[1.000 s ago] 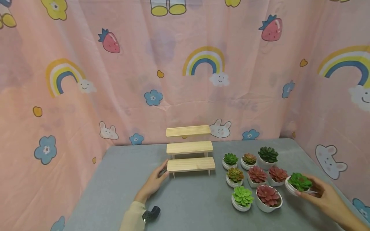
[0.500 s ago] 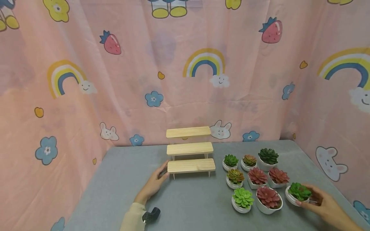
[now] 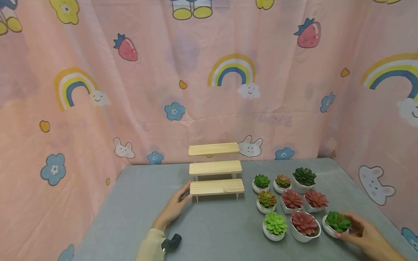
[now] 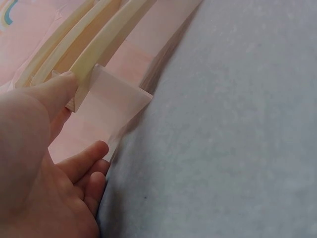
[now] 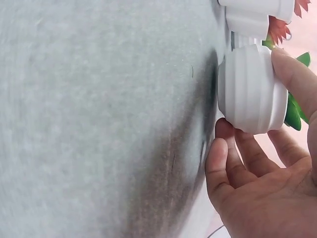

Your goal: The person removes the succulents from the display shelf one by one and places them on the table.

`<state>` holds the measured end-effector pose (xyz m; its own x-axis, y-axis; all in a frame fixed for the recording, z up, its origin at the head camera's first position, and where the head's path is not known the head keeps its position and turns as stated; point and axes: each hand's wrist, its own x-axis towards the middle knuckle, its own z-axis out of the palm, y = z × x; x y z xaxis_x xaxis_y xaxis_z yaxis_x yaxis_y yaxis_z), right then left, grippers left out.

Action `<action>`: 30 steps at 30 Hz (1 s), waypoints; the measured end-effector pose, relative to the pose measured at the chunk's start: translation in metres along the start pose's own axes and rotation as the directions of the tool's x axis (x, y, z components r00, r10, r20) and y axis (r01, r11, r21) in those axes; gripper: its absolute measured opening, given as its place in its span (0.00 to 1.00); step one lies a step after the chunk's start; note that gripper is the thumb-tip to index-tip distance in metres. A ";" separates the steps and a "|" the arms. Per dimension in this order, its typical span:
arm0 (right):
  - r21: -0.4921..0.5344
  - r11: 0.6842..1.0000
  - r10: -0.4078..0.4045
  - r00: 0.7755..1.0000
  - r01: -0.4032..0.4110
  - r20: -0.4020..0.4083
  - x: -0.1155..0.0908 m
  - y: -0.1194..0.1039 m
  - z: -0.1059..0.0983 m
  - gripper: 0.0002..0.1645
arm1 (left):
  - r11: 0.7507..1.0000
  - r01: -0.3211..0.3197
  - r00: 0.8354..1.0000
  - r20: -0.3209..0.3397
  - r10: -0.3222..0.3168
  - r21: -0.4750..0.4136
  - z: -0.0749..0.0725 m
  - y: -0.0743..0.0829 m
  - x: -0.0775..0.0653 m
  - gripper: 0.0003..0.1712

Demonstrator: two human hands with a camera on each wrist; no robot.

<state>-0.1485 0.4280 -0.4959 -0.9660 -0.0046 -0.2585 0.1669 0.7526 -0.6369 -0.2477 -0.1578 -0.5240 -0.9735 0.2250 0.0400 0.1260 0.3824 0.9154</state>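
A three-step display stand [image 3: 217,187] with pale wooden boards on clear supports stands at the back middle of the table. At its left end my left hand [image 3: 173,207] pinches the lowest board [image 4: 101,47], thumb on the top edge and a finger beneath; the other fingers curl loosely below. On the right, my right hand [image 3: 370,233] holds a green succulent [image 3: 337,221] in a ribbed white pot [image 5: 250,89]. The thumb lies along the pot's rim and the fingers reach round its side. The pot sits upright at the table surface, beside a red succulent in a white pot [image 3: 305,224].
Several more potted succulents are grouped right of the stand, among them a bright green one [image 3: 275,224], a dark green one [image 3: 304,177] and an olive-brown one [image 3: 267,201]. A pink patterned curtain [image 3: 140,87] hangs behind the grey table [image 3: 137,188].
My right hand has lowered the green succulent from just above the table down to its surface, right of the big red one. The left hand keeps its place on the stand.
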 end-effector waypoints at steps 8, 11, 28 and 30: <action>0.026 0.999 0.020 1.000 -0.020 0.010 0.003 0.002 0.005 0.52 | 1.000 0.016 1.000 -0.005 -0.016 0.011 -0.001 0.000 0.000 0.36; 0.022 1.000 0.014 1.000 -0.014 -0.005 0.003 0.003 0.007 0.53 | 1.000 0.017 1.000 -0.005 -0.017 0.014 0.000 0.000 0.000 0.36; 0.021 1.000 -0.010 1.000 0.010 0.012 0.003 0.004 0.006 0.51 | 1.000 0.019 1.000 0.001 -0.019 -0.005 0.000 0.000 0.001 0.35; 0.021 1.000 -0.004 1.000 0.004 0.019 0.002 0.003 0.006 0.50 | 1.000 0.018 1.000 0.000 -0.018 -0.004 0.000 0.000 0.001 0.35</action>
<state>-0.1490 0.4264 -0.5028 -0.9628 -0.0199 -0.2695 0.1676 0.7383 -0.6533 -0.2491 -0.1572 -0.5246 -0.9757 0.2179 0.0234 0.1075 0.3833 0.9174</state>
